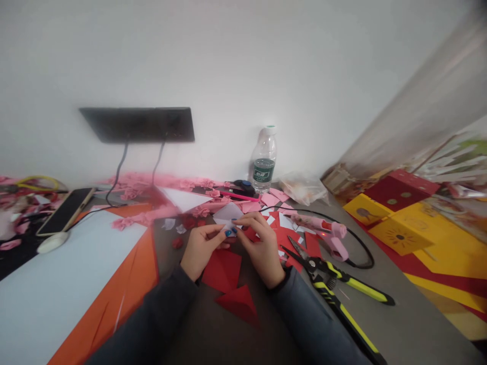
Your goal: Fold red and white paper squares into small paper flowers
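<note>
We have the paper (228,212) between our fingertips, where the left hand (201,248) and right hand (264,248) nearly meet, each pinching its nearer part with thumb and finger. We judge it very light, thin and flexible; it should crease easily, but might crumple or tear if we tug. We'd take it lightly by opposite edges. Nearer us, just below the hands, lies a red square (223,272); shears (312,264) lie beyond our right wrist's outer side.
</note>
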A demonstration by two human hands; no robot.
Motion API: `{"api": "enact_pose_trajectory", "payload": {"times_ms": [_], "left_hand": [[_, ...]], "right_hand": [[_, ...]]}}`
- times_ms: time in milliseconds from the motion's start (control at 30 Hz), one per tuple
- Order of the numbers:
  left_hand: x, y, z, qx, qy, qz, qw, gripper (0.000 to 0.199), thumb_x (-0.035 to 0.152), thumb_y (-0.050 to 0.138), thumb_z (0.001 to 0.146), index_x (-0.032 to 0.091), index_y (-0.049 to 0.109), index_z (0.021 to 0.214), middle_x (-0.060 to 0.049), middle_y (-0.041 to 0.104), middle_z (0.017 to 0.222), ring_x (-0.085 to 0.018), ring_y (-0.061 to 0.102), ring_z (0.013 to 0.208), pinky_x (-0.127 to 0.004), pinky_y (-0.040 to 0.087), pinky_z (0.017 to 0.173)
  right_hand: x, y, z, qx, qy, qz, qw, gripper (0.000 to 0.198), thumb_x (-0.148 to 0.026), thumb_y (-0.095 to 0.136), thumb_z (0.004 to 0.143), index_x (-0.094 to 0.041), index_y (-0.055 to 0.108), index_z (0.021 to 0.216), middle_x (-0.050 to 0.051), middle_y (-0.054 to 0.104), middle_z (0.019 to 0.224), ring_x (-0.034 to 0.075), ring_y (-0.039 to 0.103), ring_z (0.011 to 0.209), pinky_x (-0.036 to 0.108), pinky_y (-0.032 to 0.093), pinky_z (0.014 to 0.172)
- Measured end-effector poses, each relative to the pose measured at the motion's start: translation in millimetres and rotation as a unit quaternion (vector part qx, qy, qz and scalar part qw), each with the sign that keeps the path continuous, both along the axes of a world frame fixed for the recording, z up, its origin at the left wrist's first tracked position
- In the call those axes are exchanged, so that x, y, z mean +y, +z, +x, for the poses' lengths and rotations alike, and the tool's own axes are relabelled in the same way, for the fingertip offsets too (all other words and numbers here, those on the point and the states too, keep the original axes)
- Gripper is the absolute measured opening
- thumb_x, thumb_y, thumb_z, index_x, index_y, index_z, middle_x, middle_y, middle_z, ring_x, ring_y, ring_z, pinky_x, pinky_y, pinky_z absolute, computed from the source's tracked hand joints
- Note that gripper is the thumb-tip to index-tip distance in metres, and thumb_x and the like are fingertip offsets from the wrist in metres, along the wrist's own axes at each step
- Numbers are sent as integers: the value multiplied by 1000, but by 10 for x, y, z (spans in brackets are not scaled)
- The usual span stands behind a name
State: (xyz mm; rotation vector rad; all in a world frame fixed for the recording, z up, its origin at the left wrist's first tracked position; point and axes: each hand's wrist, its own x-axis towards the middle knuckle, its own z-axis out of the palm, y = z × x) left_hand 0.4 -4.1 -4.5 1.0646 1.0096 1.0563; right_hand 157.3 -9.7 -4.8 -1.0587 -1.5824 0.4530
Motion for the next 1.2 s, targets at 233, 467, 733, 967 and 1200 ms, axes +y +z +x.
{"api": "enact_pose_trajectory", "payload": {"times_ms": [233,467,733,967,1200], "left_hand": [[-2,44,-20,21,-8,22,999,35,41,76,75,13,78,97,-8,79,84,-18,74,72,-25,61,67],[2,26,-26,0,-16,8,1000,36,40,77,74,14,78,99,-8,79,86,-17,74,72,-23,61,67],[13,40,-27,-22,-4,14,1000,34,41,79,72,13,78,91,-7,78,80,-16,73,64,-22,61,62],[18,18,-24,-24,21,4,999,37,43,82,66,12,77,85,-6,77,74,-16,71,61,-22,60,58],[3,80,-32,45,15,43,998,29,40,76,73,13,75,81,-4,75,72,-14,68,60,-22,58,56]], "right_hand": [[10,28,15,3,25,9,1000,17,-9,62,85,-23,68,90,4,62,92,20,61,87,33,49,78],[18,34,38,-2,50,20,999,17,-5,60,85,-22,64,85,4,60,93,19,60,88,32,48,78],[44,104,122,-6,139,6,990,15,-9,55,88,-22,64,87,6,68,91,20,65,87,32,52,77],[46,94,136,-26,139,19,990,14,-12,58,88,-22,67,84,7,70,93,19,67,86,31,53,76],[30,70,90,73,149,-71,984,5,-24,61,89,-21,64,87,6,66,90,19,63,84,33,51,78]]}}
